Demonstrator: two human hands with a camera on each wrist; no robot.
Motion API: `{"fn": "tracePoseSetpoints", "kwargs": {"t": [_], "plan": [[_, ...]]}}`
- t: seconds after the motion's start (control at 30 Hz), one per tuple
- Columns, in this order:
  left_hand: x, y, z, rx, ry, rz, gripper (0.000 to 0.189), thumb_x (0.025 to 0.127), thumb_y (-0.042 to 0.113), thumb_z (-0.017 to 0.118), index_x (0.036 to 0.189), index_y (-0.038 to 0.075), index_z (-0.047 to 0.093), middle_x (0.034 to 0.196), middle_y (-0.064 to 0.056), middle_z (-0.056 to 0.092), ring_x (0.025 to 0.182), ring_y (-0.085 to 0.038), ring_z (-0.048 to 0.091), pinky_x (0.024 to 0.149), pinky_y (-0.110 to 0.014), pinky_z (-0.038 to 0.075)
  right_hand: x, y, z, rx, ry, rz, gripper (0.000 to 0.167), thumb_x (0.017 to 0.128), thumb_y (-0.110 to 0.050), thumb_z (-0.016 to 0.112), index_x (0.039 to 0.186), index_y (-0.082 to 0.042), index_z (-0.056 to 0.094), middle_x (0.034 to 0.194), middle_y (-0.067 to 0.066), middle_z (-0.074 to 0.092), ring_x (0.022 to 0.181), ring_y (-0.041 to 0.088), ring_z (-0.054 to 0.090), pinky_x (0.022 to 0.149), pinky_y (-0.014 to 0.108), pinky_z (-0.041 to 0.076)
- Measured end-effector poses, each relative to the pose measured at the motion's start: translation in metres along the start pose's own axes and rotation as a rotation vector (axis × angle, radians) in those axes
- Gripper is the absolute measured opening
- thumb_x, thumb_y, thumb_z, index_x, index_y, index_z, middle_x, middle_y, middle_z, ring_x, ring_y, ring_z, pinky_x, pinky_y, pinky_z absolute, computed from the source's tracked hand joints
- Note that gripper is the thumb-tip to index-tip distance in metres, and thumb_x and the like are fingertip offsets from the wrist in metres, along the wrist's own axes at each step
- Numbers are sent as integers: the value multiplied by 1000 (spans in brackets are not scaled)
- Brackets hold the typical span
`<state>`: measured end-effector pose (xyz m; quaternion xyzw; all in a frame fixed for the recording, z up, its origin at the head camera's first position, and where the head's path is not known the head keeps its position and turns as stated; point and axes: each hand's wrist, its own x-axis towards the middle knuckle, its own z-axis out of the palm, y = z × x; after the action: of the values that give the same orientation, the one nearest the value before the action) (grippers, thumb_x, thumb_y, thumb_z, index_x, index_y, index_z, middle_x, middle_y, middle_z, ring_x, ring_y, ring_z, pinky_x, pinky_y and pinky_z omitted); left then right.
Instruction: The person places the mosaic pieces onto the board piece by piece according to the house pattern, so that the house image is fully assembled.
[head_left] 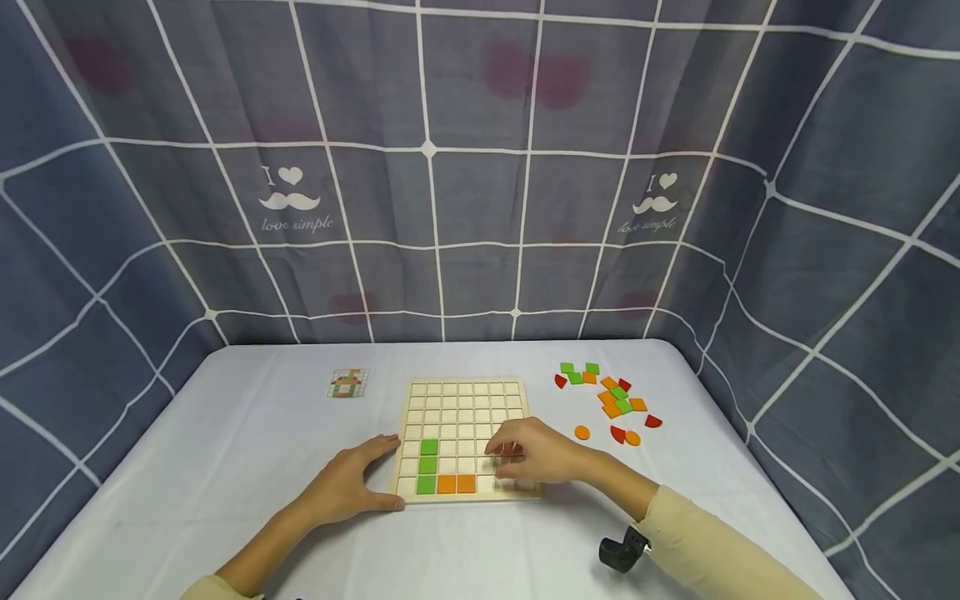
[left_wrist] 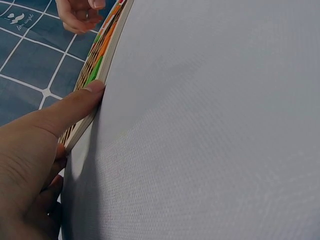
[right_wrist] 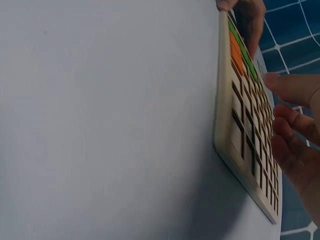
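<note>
A pale wooden grid board (head_left: 465, 414) lies on the table. Three green tiles (head_left: 428, 465) stand in a column near its left side, and two orange tiles (head_left: 456, 483) continue along the bottom row. My left hand (head_left: 341, 483) holds the board's near left corner, thumb (left_wrist: 82, 102) on the front edge and fingers along the left side. Over the board's right part hovers my right hand (head_left: 540, 451), fingers loosely bent. The right wrist view shows its thumb (right_wrist: 295, 89) apart from the fingers, with no tile seen between them.
Loose green, orange and red pieces (head_left: 618, 400) lie scattered right of the board, among them orange discs (head_left: 582, 432) and red wedges (head_left: 653, 422). A small printed pattern card (head_left: 348, 383) sits at the back left. Gridded curtains (head_left: 472, 200) surround the white table (head_left: 247, 450).
</note>
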<state>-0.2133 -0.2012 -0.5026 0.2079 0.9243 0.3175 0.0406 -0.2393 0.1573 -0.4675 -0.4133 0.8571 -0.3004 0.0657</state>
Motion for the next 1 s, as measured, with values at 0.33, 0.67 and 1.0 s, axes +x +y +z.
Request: {"fn": "tracePoseSetpoints", "kwargs": {"t": [0.33, 0.67, 1.0], "plan": [[0, 1, 3, 7, 5, 11, 102, 67, 59, 92, 147, 7, 57, 152, -9, 53, 142, -37, 45, 114, -58, 37, -28, 26, -48, -12, 113, 126, 27, 89, -8, 82, 114, -3, 74, 105, 6, 72, 94, 24, 65, 84, 37, 59], [0, 3, 0, 16, 0, -4, 103, 67, 59, 92, 148, 6, 57, 152, -12, 52, 142, -39, 45, 113, -59, 38, -69, 79, -101, -44, 295, 325, 30, 87, -9, 84, 114, 2, 75, 104, 13, 72, 95, 31, 65, 87, 45, 59], [-1, 5, -2, 6, -3, 4, 102, 68, 58, 92, 148, 5, 56, 153, -12, 52, 143, -38, 44, 114, -57, 37, -106, 127, -116, -60, 352, 551, 26, 91, -11, 79, 115, 0, 75, 104, 10, 72, 98, 32, 67, 81, 41, 60]]}}
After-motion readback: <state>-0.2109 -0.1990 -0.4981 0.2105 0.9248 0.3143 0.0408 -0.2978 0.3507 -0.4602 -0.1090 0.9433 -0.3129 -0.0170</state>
